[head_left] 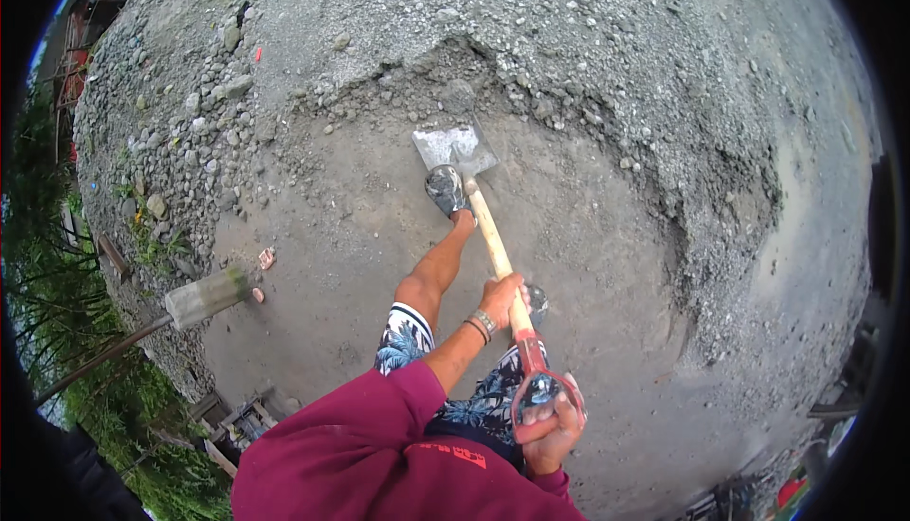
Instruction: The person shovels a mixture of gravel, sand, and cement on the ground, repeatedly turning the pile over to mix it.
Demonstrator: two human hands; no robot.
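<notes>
A shovel (488,227) with a pale wooden shaft slants away from me. Its flat metal blade (445,146) rests low on the ground, close to the cut face of the gravel pile (607,37). Partway down the shaft, my left hand (502,300) is wrapped round the wood, with a band on its wrist. My right hand (557,434) grips the red D-shaped handle (533,360) at the near end. My left foot, in a dark shoe (445,189), stands right beside the blade's back edge; the other shoe (538,303) is partly hidden behind the shaft.
Loose gravel rises ahead and to the right in a crumbling ledge (673,227). Larger stones (204,118) lie at the left. A concrete block (207,296) on a rod stands by green plants (95,379). Broken reddish pieces (266,257) lie near the block.
</notes>
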